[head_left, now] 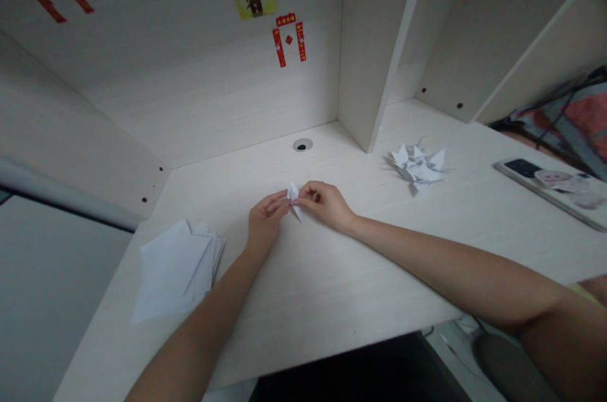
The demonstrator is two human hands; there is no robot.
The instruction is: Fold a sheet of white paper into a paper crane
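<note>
Both hands meet over the middle of the desk around a small white folded paper piece [294, 195] with pointed ends. My left hand [266, 217] pinches it from the left side, fingers closed. From the right, my right hand [327, 203] grips it between thumb and forefinger. One tip of the paper points up and away, another down toward me; the part between the fingertips is hidden. Right of the hands lies a heap of white origami paper cranes [418, 165]. A stack of white paper sheets [175, 266] rests near my left forearm.
A phone [554, 190] lies at the desk's right side, near a patterned cloth item [569, 121]. A round cable hole [302, 145] sits near the back panel. An upright divider [374, 48] stands behind the cranes. The desk's front edge is close to my body.
</note>
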